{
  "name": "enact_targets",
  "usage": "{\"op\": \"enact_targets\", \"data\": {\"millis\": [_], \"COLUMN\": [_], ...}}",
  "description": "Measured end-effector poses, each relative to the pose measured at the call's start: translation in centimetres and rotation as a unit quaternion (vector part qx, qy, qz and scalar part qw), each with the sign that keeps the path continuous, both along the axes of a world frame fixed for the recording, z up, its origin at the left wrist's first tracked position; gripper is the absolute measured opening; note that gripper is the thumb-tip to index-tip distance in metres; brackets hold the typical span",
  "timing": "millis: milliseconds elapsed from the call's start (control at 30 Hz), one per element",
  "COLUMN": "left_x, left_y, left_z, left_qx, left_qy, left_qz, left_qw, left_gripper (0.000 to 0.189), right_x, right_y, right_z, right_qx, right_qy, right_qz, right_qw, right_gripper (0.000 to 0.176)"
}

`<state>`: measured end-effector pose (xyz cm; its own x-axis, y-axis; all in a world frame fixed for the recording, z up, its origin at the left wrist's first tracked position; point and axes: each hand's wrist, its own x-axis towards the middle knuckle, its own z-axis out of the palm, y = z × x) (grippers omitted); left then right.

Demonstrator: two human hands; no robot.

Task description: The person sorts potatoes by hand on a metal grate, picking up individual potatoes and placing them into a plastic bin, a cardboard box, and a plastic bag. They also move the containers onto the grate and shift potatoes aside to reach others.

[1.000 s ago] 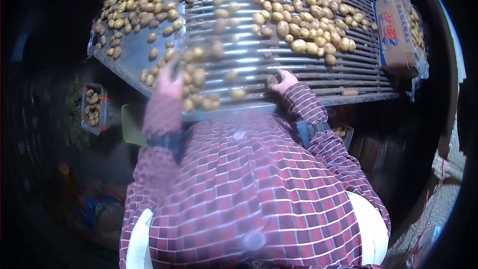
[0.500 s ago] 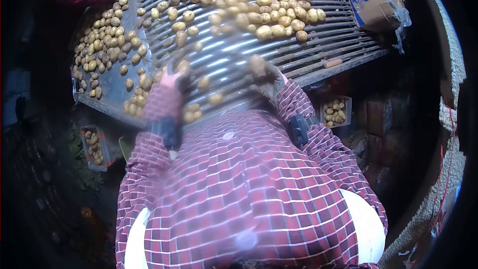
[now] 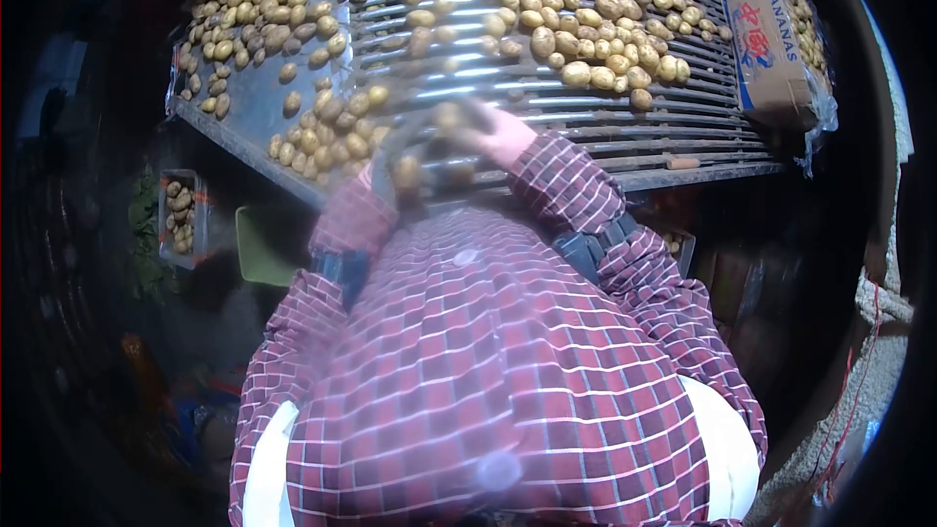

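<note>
Both my hands are in dark gloves, blurred by motion, and close together at the near edge of a metal-bar sorting rack [image 3: 586, 151]. My right hand [image 3: 470, 121] curls over a blurred potato [image 3: 447, 117], its fingers pointing left. My left hand [image 3: 390, 158] is smeared at the near left edge, beside another potato [image 3: 407, 173]; its fingers cannot be made out. Just left of it a pile of potatoes [image 3: 332, 132] lies on a flat metal sheet [image 3: 264, 102]. Many more potatoes [image 3: 586, 44] cover the bars farther back.
A banana carton [image 3: 771, 68] holding potatoes stands on the rack's right side. Below the left edge are a clear crate [image 3: 183, 220] of potatoes and a green tub [image 3: 264, 244]. Another potato container [image 3: 680, 246] is partly hidden behind my right sleeve. A rough wall edge [image 3: 878, 371] runs down the right.
My hands have come closer together, the right moving left across the bars. The view has shifted, and the other person's blue-gloved hand has left it. The pile beside my left hand looks larger.
</note>
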<state>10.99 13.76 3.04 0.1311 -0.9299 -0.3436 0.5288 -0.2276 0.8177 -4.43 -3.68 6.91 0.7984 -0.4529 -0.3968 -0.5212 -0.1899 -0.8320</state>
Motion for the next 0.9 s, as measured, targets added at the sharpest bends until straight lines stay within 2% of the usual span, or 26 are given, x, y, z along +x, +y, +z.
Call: {"op": "enact_targets", "data": {"millis": [67,100,200,267,400,433,500,533,567,600,633,667,700,733,800,867,900], "left_x": [0.4,1.6,3.3,4.4,9.2,10.3,12.4,13.6,15.2,18.4,19.4,20.9,22.8,24.7,27.6,28.0,26.8], "left_y": [0.1,0.7,2.4,4.2,8.2,9.8,13.6,15.8,17.6,20.5,21.9,23.1,24.3,24.7,24.0,21.4,19.5], "left_z": [-2.0,-1.5,-2.6,-5.7,-6.9,-6.6,-4.3,-2.1,-1.8,-2.5,-1.0,-0.2,0.0,0.1,-0.1,-0.8,-1.0], "left_qx": [-0.056,0.029,-0.029,-0.044,-0.204,-0.242,-0.242,-0.197,-0.166,-0.231,-0.261,-0.268,-0.235,-0.18,-0.034,0.119,0.181], "left_qy": [-0.007,0.211,0.38,0.309,0.061,-0.014,0.164,0.408,0.36,0.34,0.347,0.328,0.283,0.236,0.142,0.07,0.045], "left_qz": [0.041,0.05,0.132,0.204,0.324,0.347,0.425,0.451,0.522,0.469,0.523,0.547,0.584,0.618,0.657,0.633,0.602], "left_qw": [0.998,0.976,0.915,0.928,0.922,0.906,0.857,0.769,0.755,0.782,0.733,0.722,0.724,0.728,0.74,0.761,0.776], "left_gripper": [0.057,0.053,0.043,0.045,0.04,0.038,0.032,0.029,0.027,0.028,0.031,0.031,0.031,0.032,0.034,0.038,0.041], "right_x": [2.0,2.9,1.9,0.0,-1.0,-1.8,-2.8,-3.6,-3.9,-3.9,-3.6,-3.2,-3.3,-3.3,-2.8,-2.5,-3.3], "right_y": [0.2,0.3,-1.2,-2.2,0.3,-0.3,-1.5,-2.2,-2.8,-3.0,-2.5,-2.4,-3.0,-2.6,-2.0,-1.1,-1.4], "right_z": [4.0,5.3,0.4,-3.8,-3.6,-5.0,-7.4,-9.1,-10.1,-10.5,-9.5,-9.6,-9.5,-9.2,-7.6,-6.5,-8.2], "right_qx": [0.048,0.071,0.004,-0.124,0.071,0.061,0.013,0.032,0.026,0.02,0.023,-0.006,-0.038,0.066,-0.009,0.041,0.028], "right_qy": [0.034,0.049,0.066,0.069,0.073,0.043,0.038,0.019,0.022,0.027,0.025,0.046,0.076,0.06,0.064,0.077,0.064], "right_qz": [0.017,0.029,-0.057,-0.008,-0.091,-0.086,-0.071,-0.075,-0.068,-0.064,-0.075,-0.05,-0.033,-0.082,-0.026,-0.067,-0.064], "right_qw": [0.998,0.996,0.996,0.99,0.991,0.994,0.997,0.997,0.997,0.997,0.997,0.998,0.996,0.993,0.998,0.994,0.995], "right_gripper": [0.064,0.066,0.057,0.044,0.03,0.029,0.026,0.026,0.026,0.026,0.026,0.025,0.025,0.026,0.028,0.033,0.036]}}
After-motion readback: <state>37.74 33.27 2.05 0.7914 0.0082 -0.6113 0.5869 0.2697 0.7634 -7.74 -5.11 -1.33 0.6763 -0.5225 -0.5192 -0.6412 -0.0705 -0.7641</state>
